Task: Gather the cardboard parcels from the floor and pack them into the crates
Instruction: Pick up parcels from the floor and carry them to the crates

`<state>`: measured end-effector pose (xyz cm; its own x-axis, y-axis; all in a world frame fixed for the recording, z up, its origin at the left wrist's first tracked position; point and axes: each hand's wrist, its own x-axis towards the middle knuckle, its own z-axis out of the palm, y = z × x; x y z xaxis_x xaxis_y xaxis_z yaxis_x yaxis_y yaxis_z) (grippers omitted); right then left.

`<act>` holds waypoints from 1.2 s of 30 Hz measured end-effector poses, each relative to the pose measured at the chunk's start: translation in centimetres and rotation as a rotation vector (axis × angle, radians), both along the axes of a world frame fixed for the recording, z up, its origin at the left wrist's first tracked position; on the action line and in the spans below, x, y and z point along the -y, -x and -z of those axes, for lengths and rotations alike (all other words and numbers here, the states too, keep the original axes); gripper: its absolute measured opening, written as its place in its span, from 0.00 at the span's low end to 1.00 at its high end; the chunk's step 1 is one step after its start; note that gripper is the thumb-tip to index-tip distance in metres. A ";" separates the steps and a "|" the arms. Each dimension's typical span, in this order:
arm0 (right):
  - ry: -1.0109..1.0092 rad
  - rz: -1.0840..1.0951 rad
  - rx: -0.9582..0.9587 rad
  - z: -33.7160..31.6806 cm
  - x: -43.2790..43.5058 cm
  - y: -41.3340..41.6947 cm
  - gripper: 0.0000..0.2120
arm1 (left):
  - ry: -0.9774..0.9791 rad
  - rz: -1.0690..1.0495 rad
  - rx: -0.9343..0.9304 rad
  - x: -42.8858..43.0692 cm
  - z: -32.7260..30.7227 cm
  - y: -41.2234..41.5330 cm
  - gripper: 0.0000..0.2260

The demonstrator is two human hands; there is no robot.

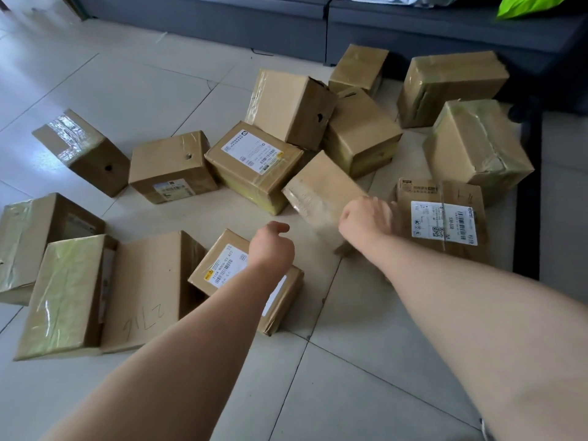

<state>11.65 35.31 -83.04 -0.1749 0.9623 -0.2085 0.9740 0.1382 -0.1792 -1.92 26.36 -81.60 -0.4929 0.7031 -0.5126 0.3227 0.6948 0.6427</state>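
Parcels lie scattered over the pale tiled floor (366,361) in the head view, taped cardboard boxes tipped at all angles. The right hand (366,222) is closed around the near end of a tilted blurred parcel (321,189) at centre, which leans up toward 11 o'clock. The left hand (270,246) hangs loosely curled and empty just above a flat labelled parcel (222,265) at 7 o'clock of it.

Crowding the lifted box: a white-labelled parcel (254,163) touching it at 10 o'clock, a stacked pair behind at 12 o'clock, and a flat parcel with a QR label (445,218) just beside the right hand at 3 o'clock. Two large parcels sit at 9 o'clock of the left forearm, one marked with handwriting (146,288). A dark sofa base (286,23) closes the far side at 12 o'clock, a green bag (525,4) on it at 1 o'clock.
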 end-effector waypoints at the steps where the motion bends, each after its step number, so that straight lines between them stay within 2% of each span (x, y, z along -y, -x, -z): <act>1: -0.032 0.039 -0.063 -0.2 0.1 0.1 0.14 | -0.014 0.008 -0.021 -0.1 0.1 -0.2 0.24; 4: -0.126 0.099 -0.179 -0.3 -1.2 -0.5 0.20 | -0.027 0.065 -0.072 -0.3 0.3 -1.1 0.23; 5: -0.094 0.110 -0.177 -0.4 -1.6 -0.7 0.23 | -0.025 0.095 -0.086 -0.2 0.3 -1.3 0.23; 7: 0.144 0.187 -0.225 -0.2 -1.7 -0.6 0.27 | -0.014 0.202 -0.117 -0.2 0.2 -1.6 0.24; 9: 0.383 0.250 -0.344 0.4 -1.0 -0.3 0.25 | 0.035 0.355 -0.175 -0.1 0.4 -1.8 0.23; 12: 0.387 0.315 -0.462 0.5 -0.3 0.3 0.14 | 0.149 0.335 -0.280 0.2 1.1 -1.1 0.19; 15: 0.518 0.357 -0.454 1.1 0.5 1.0 0.18 | 0.191 0.336 -0.405 0.6 1.0 -0.4 0.16; 18: 0.758 0.418 -0.556 1.8 1.5 1.4 0.20 | 0.205 0.313 -0.301 0.6 1.0 -0.4 0.19; 22: 0.723 0.453 -0.784 0.6 0.6 1.1 0.20 | 0.150 0.130 -0.131 1.4 1.0 -0.4 0.18; 24: 0.786 0.492 -0.894 0.7 0.3 1.2 0.18 | 0.111 0.054 -0.063 1.8 1.1 -0.6 0.23; 27: 0.809 0.504 -0.844 0.9 0.8 1.3 0.14 | 0.034 -0.084 0.023 2.0 1.3 -0.4 0.33; 30: 0.807 0.528 -0.776 0.6 0.8 0.6 0.39 | -0.006 -0.129 0.126 1.9 1.2 0.2 0.42; 31: 0.816 0.537 -0.767 0.3 0.8 0.3 0.43 | -0.010 -0.119 0.145 2.0 1.0 0.2 0.44; 34: 0.898 0.523 -0.735 -0.7 1.1 -0.2 0.36 | -0.007 -0.064 0.171 2.6 1.0 0.1 0.48; 36: 0.907 0.510 -0.731 -0.8 1.3 -0.5 0.37 | -0.030 -0.043 0.183 2.7 1.0 -0.1 0.52</act>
<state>12.11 34.00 -82.23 -0.1809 0.5175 -0.8363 0.5147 -0.6748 -0.5289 -1.85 23.62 -82.56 -0.4231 0.6995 -0.5759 0.1691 0.6854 0.7083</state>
